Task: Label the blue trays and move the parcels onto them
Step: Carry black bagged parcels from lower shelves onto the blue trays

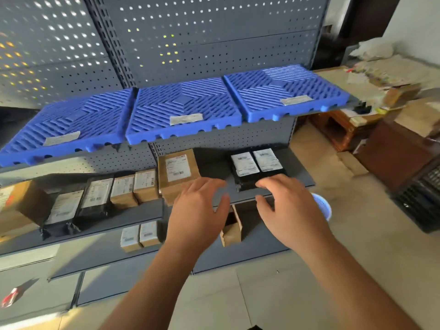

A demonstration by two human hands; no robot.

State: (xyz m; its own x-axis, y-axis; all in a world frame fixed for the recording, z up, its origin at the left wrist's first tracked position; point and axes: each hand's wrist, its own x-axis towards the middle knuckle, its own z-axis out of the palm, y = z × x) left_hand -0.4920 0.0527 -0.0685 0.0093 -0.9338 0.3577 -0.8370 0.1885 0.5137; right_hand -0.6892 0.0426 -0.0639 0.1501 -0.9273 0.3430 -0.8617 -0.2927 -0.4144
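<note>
Three ribbed blue plastic trays (183,113) lie side by side on the upper shelf, each already bearing a pale label strip (186,119) near its front edge; below, two black plastic-wrapped parcels (258,169) with white labels sit together at the right of the middle shelf, long axes running near to far; the left hand (198,208) and right hand (289,208) hover just before them, fingers spread, holding nothing; likely light, soft and slippery, so grip both outer sides.
</note>
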